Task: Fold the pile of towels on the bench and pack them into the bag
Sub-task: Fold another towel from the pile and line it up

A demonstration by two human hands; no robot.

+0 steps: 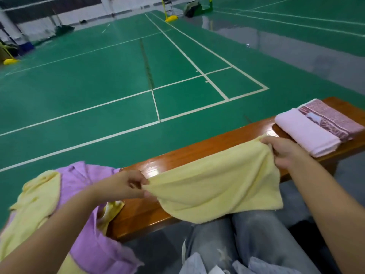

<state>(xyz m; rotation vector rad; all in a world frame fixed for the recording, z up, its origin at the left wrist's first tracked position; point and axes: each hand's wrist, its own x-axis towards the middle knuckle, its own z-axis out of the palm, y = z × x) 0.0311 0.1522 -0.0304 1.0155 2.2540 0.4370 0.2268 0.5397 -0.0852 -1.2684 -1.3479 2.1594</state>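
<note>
pile of towels [65, 210]: cut off by left and bottom edges
folded patterned towel [333, 119]: right end cut off
bench [197, 155]: partly hidden under towels

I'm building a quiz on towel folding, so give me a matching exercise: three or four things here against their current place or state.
Things:
1. yellow towel
2. pale pink towel
3. purple towel
4. patterned pink towel

States:
A. unfolded in the pile, left end of bench
B. folded, at the far right
C. stretched between both hands
D. folded, nearest the right hand

Pairs: 1-C, 2-D, 3-A, 4-B

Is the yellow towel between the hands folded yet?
Spread, not folded: yellow towel hangs as one layer over the bench, each end pinched.
</note>
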